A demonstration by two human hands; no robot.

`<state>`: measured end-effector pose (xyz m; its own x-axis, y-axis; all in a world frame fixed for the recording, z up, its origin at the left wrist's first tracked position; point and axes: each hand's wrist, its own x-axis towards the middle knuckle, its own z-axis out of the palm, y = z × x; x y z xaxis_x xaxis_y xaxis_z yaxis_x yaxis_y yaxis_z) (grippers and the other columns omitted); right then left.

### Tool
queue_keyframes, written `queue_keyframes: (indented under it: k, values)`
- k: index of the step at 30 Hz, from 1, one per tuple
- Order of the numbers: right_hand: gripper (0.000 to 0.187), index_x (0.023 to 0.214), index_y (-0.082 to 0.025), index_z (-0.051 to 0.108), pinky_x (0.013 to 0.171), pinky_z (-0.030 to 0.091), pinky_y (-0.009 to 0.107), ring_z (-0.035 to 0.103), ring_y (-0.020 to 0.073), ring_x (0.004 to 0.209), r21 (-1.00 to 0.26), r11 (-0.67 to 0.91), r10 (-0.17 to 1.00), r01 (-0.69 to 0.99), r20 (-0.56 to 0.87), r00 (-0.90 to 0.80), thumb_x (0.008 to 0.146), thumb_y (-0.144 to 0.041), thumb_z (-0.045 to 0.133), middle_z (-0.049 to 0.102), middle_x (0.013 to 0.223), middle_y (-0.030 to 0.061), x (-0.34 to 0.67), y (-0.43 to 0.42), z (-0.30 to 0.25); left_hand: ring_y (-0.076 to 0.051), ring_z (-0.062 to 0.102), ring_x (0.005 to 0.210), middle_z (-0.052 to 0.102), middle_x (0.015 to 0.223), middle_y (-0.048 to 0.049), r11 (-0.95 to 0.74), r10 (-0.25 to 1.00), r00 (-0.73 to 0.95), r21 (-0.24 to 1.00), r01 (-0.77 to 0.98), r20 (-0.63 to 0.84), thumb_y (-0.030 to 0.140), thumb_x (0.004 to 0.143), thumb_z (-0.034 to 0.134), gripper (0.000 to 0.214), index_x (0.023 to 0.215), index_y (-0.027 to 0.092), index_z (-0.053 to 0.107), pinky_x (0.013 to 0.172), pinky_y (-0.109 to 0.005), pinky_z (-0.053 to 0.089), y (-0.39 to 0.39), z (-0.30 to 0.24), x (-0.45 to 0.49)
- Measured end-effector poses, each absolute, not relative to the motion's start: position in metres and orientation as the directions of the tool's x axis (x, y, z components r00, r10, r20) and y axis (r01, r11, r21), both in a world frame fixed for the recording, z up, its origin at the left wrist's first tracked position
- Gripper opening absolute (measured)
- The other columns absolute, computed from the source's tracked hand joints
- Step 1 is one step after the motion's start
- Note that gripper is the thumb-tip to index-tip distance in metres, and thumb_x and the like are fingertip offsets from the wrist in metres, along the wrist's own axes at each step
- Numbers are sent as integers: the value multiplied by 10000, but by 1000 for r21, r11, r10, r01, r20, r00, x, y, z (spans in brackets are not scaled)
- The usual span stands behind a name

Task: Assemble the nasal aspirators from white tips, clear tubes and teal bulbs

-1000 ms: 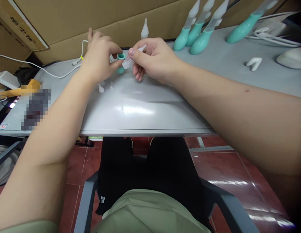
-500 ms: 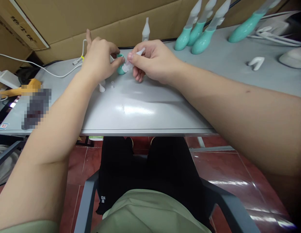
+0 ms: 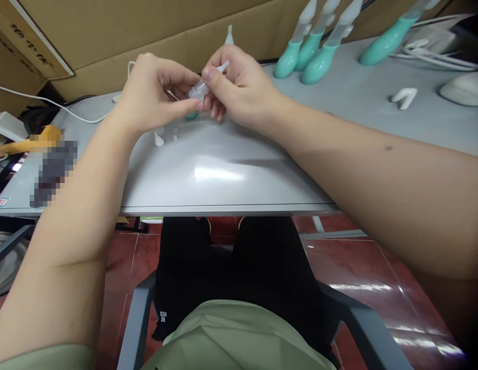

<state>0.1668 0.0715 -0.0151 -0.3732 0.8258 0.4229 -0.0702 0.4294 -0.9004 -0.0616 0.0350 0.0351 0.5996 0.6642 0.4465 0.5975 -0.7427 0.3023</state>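
A clear plastic nozzle tube (image 3: 199, 91) with a pale pointed tip is held above the desk between my two hands. My right hand (image 3: 239, 85) pinches it near the tip, with the other fingers curled beneath. Thumb and fingers of my left hand (image 3: 154, 95) close on its lower end. Behind and below the left hand, part of a teal bulb (image 3: 191, 115) shows; the rest is hidden. A small white tip (image 3: 159, 139) and tiny clear pieces (image 3: 175, 136) lie on the desk below. Another pale pointed tip (image 3: 229, 36) rises behind my right hand.
Several assembled teal bulb aspirators (image 3: 321, 62) stand along the cardboard wall (image 3: 146, 31) at the back right. A bent white piece (image 3: 404, 98) and a white mouse-shaped object (image 3: 462, 92) lie on the right. White cables and a yellow object (image 3: 46, 137) are on the left.
My left hand has moved from the teal bulb onto the lower end of the clear tube. My right hand and the tube have risen slightly.
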Motion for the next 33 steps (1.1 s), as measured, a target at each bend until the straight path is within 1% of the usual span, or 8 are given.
queue_keyframes:
  k: [4,8,12,16,19,26,29,33]
  values:
    - [390,1032,-324,553,503,435,236,588,161,548,-881,468,809,-63,456,-371,1332,-140,721,725,692,-81,166,65,-15,-343,801,922,971,1044,-59,-668,744,499,502,549,444,770,953,1086,479,977,309,956,860,-695,692,23,42,-56]
    - [432,992,-331,551,525,458,227,616,149,564,-886,462,805,-46,441,-397,1297,-118,769,741,699,-81,166,64,-15,-353,849,1023,994,1138,-47,-641,764,514,541,544,389,797,1029,1070,499,1027,308,968,973,-719,724,22,45,-57]
    - [391,968,-339,667,555,501,250,651,143,565,-884,460,800,-80,452,-394,1188,-116,902,738,682,-84,172,70,-14,-341,821,905,970,1056,-51,-615,788,462,566,549,408,874,950,1078,523,975,374,929,915,-715,719,27,39,-58]
    - [290,892,-329,861,631,573,289,714,138,636,-863,484,778,-141,499,-383,1018,-150,1052,813,769,-36,179,78,-16,-375,886,1031,980,1107,-38,-515,852,382,702,492,357,663,980,1059,284,1046,400,973,1001,-641,745,27,33,-58]
    - [260,838,-346,922,680,605,316,734,157,706,-859,490,783,-150,509,-357,922,-173,1096,868,835,-20,179,80,-18,-386,877,1101,987,1145,-19,-506,856,391,704,499,338,485,932,1061,153,1028,392,987,1082,-621,717,26,33,-60]
    - [198,855,-295,966,749,616,358,692,192,756,-889,392,821,-238,455,-345,945,-140,1052,902,898,34,173,74,-18,-279,837,977,947,1063,3,-442,879,412,738,510,241,395,1052,1011,84,1016,358,945,965,-482,661,21,46,-63]
    - [206,866,-256,919,775,642,358,665,191,762,-908,302,845,-290,395,-359,960,-172,1082,835,855,40,170,74,-19,-281,831,987,954,1086,-17,-456,865,440,742,492,240,543,1081,1075,225,1069,358,948,995,-488,685,21,45,-65]
    - [242,887,-280,901,867,679,343,743,188,829,-934,202,869,-294,309,-385,1008,-190,1091,844,914,28,175,76,-15,-357,853,962,946,1063,-59,-500,859,385,717,487,338,840,1036,1033,432,1010,416,960,1010,-609,727,29,36,-72]
